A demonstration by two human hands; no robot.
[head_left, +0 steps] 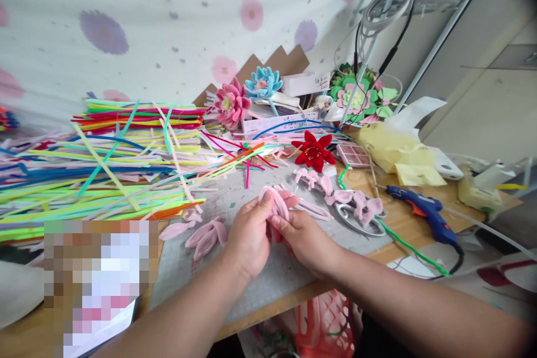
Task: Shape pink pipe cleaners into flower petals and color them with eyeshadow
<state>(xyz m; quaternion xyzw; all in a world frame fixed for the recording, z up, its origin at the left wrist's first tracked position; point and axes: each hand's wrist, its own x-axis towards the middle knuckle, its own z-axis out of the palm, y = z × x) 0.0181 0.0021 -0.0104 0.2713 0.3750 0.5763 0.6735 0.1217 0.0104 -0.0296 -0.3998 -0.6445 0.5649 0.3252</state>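
A: What is seen first, as the biggest thing?
B: At the back, a white cloth with pink and purple printed flowers (184, 17) is hung. In front of it a brown wooden table (31, 341) is placed.
A: And on this table, what is laid?
B: The left side is covered by a wide pile of fuzzy stems in many colours (104, 162). In the middle, a worn grey flat mat (176, 268) is spread. On the right, a crumpled yellow plastic package (390, 148) is seen, and nearer, a dark blue glue gun with orange trigger (440, 226) is laid.
A: How are the hands kept?
B: They are brought together above the mat. The left hand (255, 235) is closed, and by its thumb and fingers a bundle of pale pink fuzzy loops (277, 201) is gripped. By the right hand (304, 235), closed also, the same bundle is pinched, a little lower. The far fingertips are partly hidden.
A: Which smaller things are found near?
B: Beyond the hands, a red fuzzy flower with pointed petals (314, 151) is set. Beside the right hand, a row of pale pink bow-like pieces (344, 197) is laid out. To the left of the left hand, a small group of pale pink looped petals (206, 238) is rested on the mat.
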